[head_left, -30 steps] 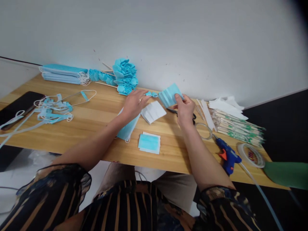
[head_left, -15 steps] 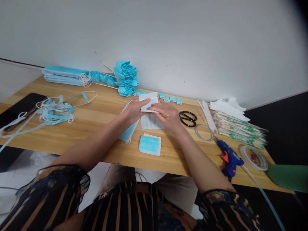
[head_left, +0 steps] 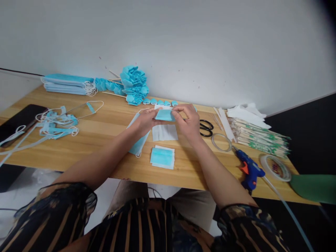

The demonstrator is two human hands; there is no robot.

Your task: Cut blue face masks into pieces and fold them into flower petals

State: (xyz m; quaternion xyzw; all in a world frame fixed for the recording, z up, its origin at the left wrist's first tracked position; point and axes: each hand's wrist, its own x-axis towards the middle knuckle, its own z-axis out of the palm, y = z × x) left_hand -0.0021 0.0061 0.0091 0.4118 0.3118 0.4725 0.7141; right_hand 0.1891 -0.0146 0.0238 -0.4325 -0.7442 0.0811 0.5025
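Observation:
Between my two hands is a folded piece of mask fabric [head_left: 165,114], white at the top with its blue side turned up along the lower part. My left hand [head_left: 147,120] grips its left end, thumb on top. At the right end, my right hand [head_left: 187,120] pinches the fold with thumb and fingers. Just below lies a white fabric piece [head_left: 165,133]. Nearer the table's front edge rests a small stack of blue and white pieces [head_left: 162,157]. A blue face mask [head_left: 139,144] lies partly under my left forearm. Several small blue rolled pieces [head_left: 160,103] line up behind my hands.
Blue fabric flowers [head_left: 134,84] on sticks and a mask stack [head_left: 68,84] stand along the wall. Cut ear loops and strips [head_left: 59,122] lie left, near a black phone-like slab [head_left: 19,122]. Scissors [head_left: 206,128], a blue glue gun [head_left: 250,169], tape roll [head_left: 275,168] and wrapped sticks [head_left: 258,136] lie right.
The fabric piece, white side up before, now has its blue side folded over toward me. My right hand has gone from lying flat across it to pinching its right end.

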